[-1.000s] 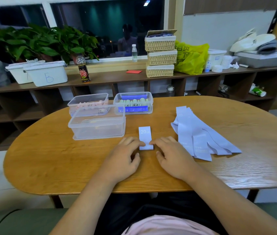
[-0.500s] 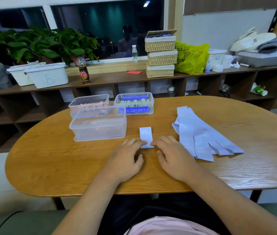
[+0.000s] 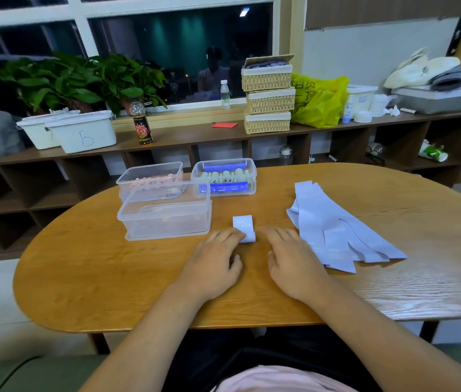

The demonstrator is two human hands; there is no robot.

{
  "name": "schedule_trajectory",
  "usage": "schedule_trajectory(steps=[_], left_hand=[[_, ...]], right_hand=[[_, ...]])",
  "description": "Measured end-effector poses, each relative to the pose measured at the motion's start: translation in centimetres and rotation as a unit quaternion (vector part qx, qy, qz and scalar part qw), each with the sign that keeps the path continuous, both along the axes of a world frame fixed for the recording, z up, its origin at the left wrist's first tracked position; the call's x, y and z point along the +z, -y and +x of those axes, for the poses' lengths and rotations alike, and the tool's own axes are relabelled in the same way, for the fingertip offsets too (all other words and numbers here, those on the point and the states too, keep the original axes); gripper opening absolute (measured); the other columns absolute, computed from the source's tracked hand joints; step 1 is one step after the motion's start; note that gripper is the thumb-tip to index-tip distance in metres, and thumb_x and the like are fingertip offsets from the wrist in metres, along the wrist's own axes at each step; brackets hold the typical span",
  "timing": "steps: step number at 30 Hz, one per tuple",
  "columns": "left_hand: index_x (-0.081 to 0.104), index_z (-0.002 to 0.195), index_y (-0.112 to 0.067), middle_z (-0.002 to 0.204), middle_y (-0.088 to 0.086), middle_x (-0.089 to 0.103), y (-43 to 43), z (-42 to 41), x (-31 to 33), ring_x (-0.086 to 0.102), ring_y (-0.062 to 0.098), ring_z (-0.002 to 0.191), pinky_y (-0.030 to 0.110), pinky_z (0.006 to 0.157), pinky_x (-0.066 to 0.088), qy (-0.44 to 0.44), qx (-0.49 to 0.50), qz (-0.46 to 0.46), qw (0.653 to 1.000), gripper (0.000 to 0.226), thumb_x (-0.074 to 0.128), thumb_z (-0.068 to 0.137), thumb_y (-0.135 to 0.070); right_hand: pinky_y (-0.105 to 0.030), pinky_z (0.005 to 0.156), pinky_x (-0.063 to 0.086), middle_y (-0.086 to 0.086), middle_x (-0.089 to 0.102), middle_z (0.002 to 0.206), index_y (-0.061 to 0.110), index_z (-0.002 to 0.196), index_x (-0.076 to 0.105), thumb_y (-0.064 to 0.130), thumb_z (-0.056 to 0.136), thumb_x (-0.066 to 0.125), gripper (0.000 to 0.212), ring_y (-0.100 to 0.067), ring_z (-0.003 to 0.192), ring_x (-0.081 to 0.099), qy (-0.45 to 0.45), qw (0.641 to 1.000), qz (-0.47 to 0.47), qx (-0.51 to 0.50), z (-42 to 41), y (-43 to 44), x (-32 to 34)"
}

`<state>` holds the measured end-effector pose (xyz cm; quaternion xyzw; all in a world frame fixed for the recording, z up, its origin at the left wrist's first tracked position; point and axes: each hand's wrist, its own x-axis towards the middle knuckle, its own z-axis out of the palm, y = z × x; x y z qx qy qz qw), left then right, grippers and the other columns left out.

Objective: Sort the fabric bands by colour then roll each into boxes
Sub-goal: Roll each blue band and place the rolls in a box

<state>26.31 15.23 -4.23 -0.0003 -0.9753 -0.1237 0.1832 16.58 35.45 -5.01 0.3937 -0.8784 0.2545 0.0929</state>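
While seated at an oval, grain-streaked wooden table (image 3: 96, 278) before low dark shelving and a night-black window: pale lilac fabric band (image 3: 242, 224) marked "20", soft, matte, near end coiled, at table centre just right of a clear plastic box (image 3: 164, 219). Left hand (image 3: 212, 264) and right hand (image 3: 291, 261) flat, fingers relaxed, tips at the coil. Matching lilac bands (image 3: 331, 230) fanned loosely rightward.

Wears pink top (image 3: 277, 381) at btm edge of view, black trousers (image 3: 209, 355) on lap. Left hand (image 3: 212, 263) & right hand (image 3: 292, 263) bare, forearms (image 3: 144, 335) bare to frame edge
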Motion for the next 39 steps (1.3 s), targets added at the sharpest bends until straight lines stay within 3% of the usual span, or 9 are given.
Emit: schedule_trajectory(steps=[7, 11, 25, 29, 32, 34, 39], left_hand=[[0.054, 0.151, -0.025, 0.147, -0.008, 0.055, 0.3, -3.3, 1.1, 0.043, 0.014, 0.139, 0.039, 0.114, 0.043, 0.017, 0.043, -0.012, 0.999, 0.050, 0.054, 0.101, -0.027], [0.053, 0.152, -0.025, 0.154, -0.007, 0.052, 0.7, -4.5, 1.2, 0.041, 0.016, 0.142, 0.041, 0.114, 0.044, 0.038, 0.063, -0.028, 0.997, 0.050, 0.051, 0.103, -0.031], [0.043, 0.161, -0.018, 0.166, 0.001, 0.040, 0.9, -5.9, 0.8, 0.030, 0.017, 0.153, 0.032, 0.124, 0.028, 0.049, 0.047, 0.066, 0.996, 0.065, 0.050, 0.098, -0.008], [0.041, 0.162, -0.016, 0.164, 0.001, 0.042, 1.1, -5.7, 0.5, 0.034, 0.018, 0.152, 0.031, 0.125, 0.029, 0.036, 0.054, 0.102, 0.993, 0.069, 0.050, 0.094, -0.004], [0.048, 0.152, -0.020, 0.148, -0.002, 0.053, 1.0, -4.9, 0.5, 0.049, 0.015, 0.138, 0.026, 0.108, 0.041, 0.003, 0.065, 0.150, 0.987, 0.066, 0.053, 0.090, -0.001], [0.049, 0.152, -0.023, 0.146, -0.006, 0.054, 0.6, -4.2, 0.7, 0.051, 0.011, 0.134, 0.019, 0.102, 0.036, -0.010, 0.082, 0.174, 0.981, 0.062, 0.055, 0.093, -0.002], [0.043, 0.156, -0.026, 0.154, -0.008, 0.051, 0.4, -3.1, 0.8, 0.049, 0.010, 0.139, 0.024, 0.111, 0.041, -0.034, 0.114, 0.229, 0.966, 0.063, 0.058, 0.098, -0.006]], right_hand=[[-0.037, 0.104, 0.048, 0.011, 0.052, 0.143, 0.029, 0.149, 0.045, 0.015, 0.099, 0.051, 0.053, -0.013, 0.128, 0.047, -0.008, 1.000, -0.008, 0.003, 0.4, -0.2, 0.1], [-0.037, 0.103, 0.048, 0.013, 0.051, 0.142, 0.031, 0.148, 0.048, 0.015, 0.098, 0.052, 0.052, -0.012, 0.127, 0.047, -0.011, 1.000, -0.009, 0.005, 0.2, -0.3, -0.1], [-0.038, 0.104, 0.041, 0.014, 0.040, 0.161, 0.029, 0.158, 0.039, 0.016, 0.096, 0.050, 0.064, -0.015, 0.144, 0.038, -0.079, 0.993, 0.081, 0.026, -1.1, 3.6, 1.3], [-0.039, 0.101, 0.041, 0.013, 0.045, 0.156, 0.030, 0.153, 0.045, 0.017, 0.094, 0.051, 0.060, -0.017, 0.140, 0.041, -0.089, 0.991, 0.098, 0.008, -2.0, 4.7, 1.6], [-0.040, 0.099, 0.044, 0.012, 0.052, 0.146, 0.031, 0.149, 0.049, 0.019, 0.096, 0.052, 0.054, -0.018, 0.133, 0.046, -0.092, 0.990, 0.105, 0.000, -2.9, 5.4, 1.7], [-0.040, 0.100, 0.044, 0.009, 0.054, 0.143, 0.030, 0.148, 0.050, 0.020, 0.099, 0.052, 0.050, -0.020, 0.131, 0.048, -0.085, 0.991, 0.104, -0.006, -3.5, 6.2, 1.9], [-0.040, 0.092, 0.044, 0.002, 0.058, 0.129, 0.027, 0.128, 0.061, 0.029, 0.106, 0.047, 0.026, -0.023, 0.117, 0.051, -0.112, 0.987, 0.110, -0.047, -4.6, 8.5, 2.2]])
